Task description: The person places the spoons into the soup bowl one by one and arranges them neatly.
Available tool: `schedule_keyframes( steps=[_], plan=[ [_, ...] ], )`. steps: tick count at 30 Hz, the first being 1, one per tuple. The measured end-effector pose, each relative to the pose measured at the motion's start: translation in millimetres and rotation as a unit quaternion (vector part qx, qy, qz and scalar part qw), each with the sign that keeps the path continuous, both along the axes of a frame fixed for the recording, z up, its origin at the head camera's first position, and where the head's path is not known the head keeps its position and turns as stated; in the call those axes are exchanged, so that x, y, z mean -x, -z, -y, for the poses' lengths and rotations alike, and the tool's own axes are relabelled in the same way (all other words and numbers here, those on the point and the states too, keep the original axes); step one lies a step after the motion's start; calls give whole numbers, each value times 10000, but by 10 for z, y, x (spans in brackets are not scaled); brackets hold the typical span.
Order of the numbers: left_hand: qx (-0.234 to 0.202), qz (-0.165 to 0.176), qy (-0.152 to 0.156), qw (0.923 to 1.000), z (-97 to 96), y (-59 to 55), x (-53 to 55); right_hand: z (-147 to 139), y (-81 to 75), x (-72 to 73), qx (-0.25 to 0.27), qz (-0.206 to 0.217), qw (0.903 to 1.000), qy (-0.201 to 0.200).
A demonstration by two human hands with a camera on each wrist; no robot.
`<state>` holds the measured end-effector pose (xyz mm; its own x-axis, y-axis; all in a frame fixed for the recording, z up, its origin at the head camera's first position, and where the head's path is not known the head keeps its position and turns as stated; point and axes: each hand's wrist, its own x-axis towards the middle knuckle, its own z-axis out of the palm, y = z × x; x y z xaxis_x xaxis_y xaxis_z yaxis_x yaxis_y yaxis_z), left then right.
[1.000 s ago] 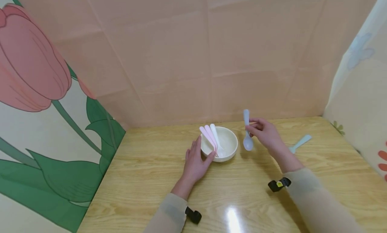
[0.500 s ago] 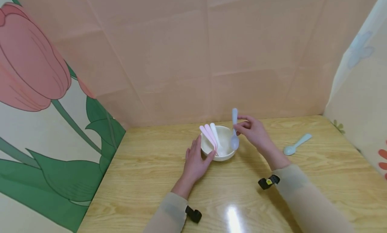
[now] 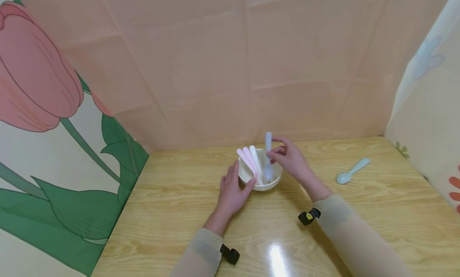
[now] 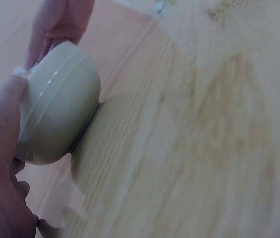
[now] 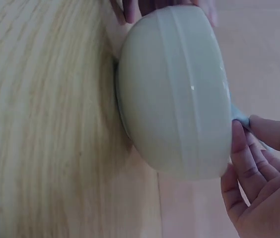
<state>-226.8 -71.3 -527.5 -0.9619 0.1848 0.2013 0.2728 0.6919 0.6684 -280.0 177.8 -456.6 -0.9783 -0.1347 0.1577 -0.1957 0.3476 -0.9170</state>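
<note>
A cream bowl (image 3: 265, 186) stands on the wooden table, with two pink spoons (image 3: 247, 160) and a white spoon (image 3: 254, 155) leaning in it, handles over the far left rim. My left hand (image 3: 231, 193) holds the bowl's left side, thumb on the near rim and fingers along the outer wall. Between thumb and fingertips, my right hand (image 3: 290, 157) pinches a pale lavender-blue spoon (image 3: 268, 141) by its handle. That spoon is nearly upright, its head down inside the bowl. In the right wrist view the bowl wall (image 5: 175, 94) hides the spoon's head.
A mint-green spoon (image 3: 344, 178) lies on the table (image 3: 201, 165) to the right, beyond my right forearm. A pinkish backdrop (image 3: 201, 89) rises behind the table's far edge. Printed side panels with a tulip (image 3: 39, 65) and flowers flank it.
My right hand has carried the lavender-blue spoon leftward from beside the bowl and lowered its head inside. The mint-green spoon has come into full view. My left hand stays on the bowl.
</note>
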Motion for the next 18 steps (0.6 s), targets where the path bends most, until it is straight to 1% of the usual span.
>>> schedule_keyframes(
  steps=[6,11,18],
  plan=[
    [-47,-22,-3,10000,-6,-9,-11,69,36,-15,-243,45,9997,3],
    [-132,-41,26,9999,-8,-31,-28,100,57,-24,-392,-22,9992,-9],
    [-104,-1,7,9999,-6,-45,-34,134,119,-3,-666,-32,9977,-105]
  ],
)
